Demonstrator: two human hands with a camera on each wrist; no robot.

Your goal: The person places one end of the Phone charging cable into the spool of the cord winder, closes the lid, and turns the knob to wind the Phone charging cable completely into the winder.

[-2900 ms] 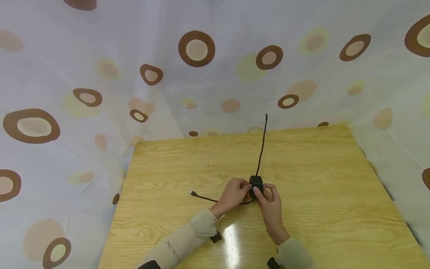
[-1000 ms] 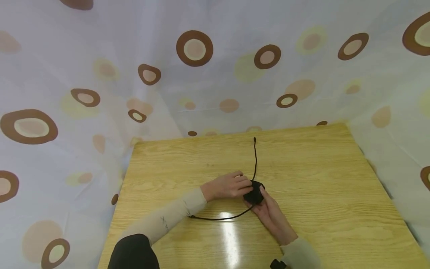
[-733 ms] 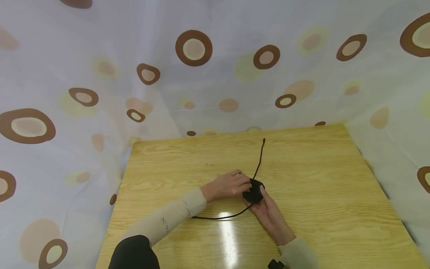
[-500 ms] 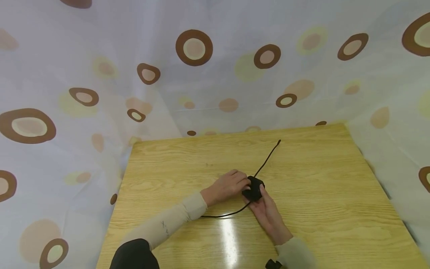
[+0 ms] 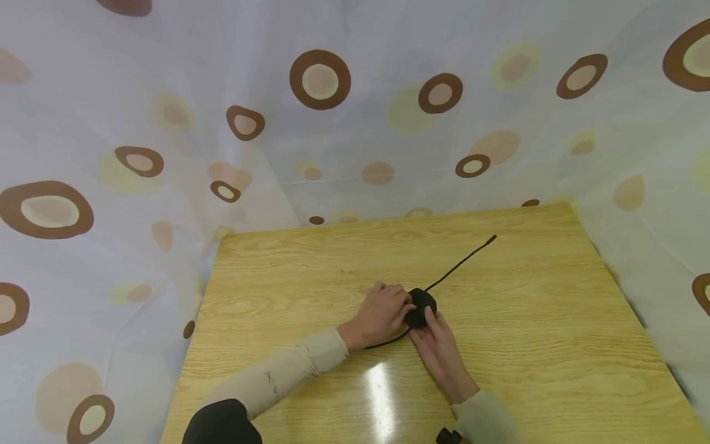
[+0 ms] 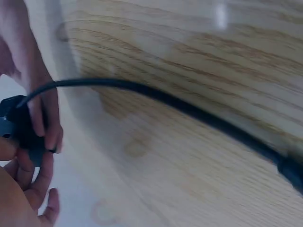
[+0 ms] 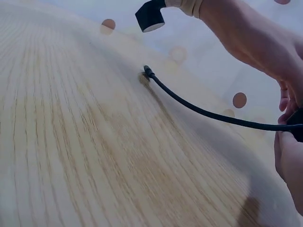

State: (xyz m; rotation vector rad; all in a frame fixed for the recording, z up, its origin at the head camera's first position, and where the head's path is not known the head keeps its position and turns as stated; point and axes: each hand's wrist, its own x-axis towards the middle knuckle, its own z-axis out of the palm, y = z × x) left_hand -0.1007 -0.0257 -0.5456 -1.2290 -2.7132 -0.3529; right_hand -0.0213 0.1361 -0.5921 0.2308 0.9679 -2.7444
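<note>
A small black box (image 5: 420, 308) with a cable leaving each side is held between both hands over the middle of the table. My left hand (image 5: 379, 314) grips its left side with curled fingers. My right hand (image 5: 440, 354) cradles it from below, thumb on the top. One black cable (image 5: 460, 264) runs up and right to a slim tip. The other cable (image 6: 163, 96) curves past the left wrist to a plug (image 6: 291, 171), cut off at the left wrist view's edge. In the right wrist view that plug's end lies near the tabletop.
A wood-grain table (image 5: 543, 308) spreads beneath the hands, with a bright glare patch in front. A white curtain with brown and yellow circles (image 5: 320, 79) encloses its back and sides. Black wrist cameras (image 5: 448, 435) sit on the sleeves.
The far cable tip has swung right, from nearly straight up to a slant, as the box turns clockwise. The near cable has drawn in under the left wrist, its plug passing out of the head view.
</note>
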